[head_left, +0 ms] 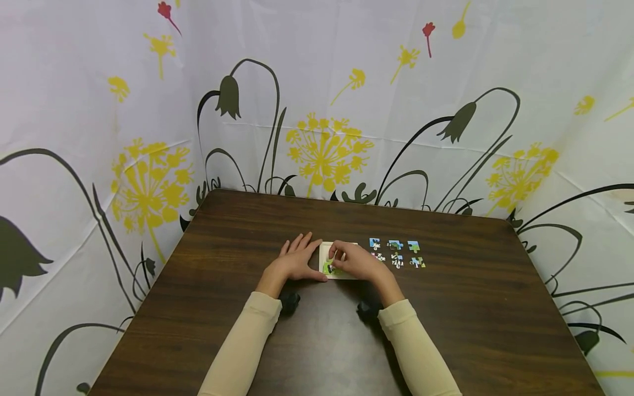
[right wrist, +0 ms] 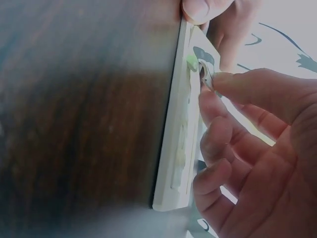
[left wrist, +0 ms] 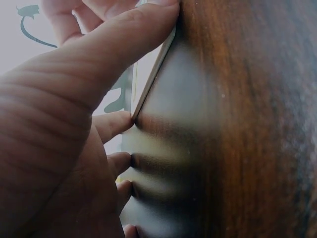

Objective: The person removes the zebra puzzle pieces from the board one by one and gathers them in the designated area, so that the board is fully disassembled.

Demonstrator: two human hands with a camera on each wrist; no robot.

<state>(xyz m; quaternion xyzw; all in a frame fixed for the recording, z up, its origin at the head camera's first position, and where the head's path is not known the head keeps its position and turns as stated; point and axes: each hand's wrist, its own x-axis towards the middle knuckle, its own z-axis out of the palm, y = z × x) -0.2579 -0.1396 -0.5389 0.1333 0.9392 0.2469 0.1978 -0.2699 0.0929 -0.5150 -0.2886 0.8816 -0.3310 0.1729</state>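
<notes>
A small pale puzzle tray (head_left: 324,251) lies on the table between both hands, with green picture pieces (head_left: 328,269) along its near part. My left hand (head_left: 295,263) is at its left side, fingers spread and nearly straight; thumb and index finger touch the tray's left corners. Over the tray, my right hand (head_left: 359,262) pinches a jigsaw piece (right wrist: 208,74) between thumb and index finger, tilted up from the tray surface. Its other fingers are curled near the tray's side in the right wrist view. In the head view this hand covers much of the tray's right part.
Several loose jigsaw pieces (head_left: 397,259) lie in two rows just right of the tray, the nearest ones close beside the right hand. The brown wooden table (head_left: 475,308) ends at a white curtain (head_left: 386,33) with printed flowers behind and at both sides.
</notes>
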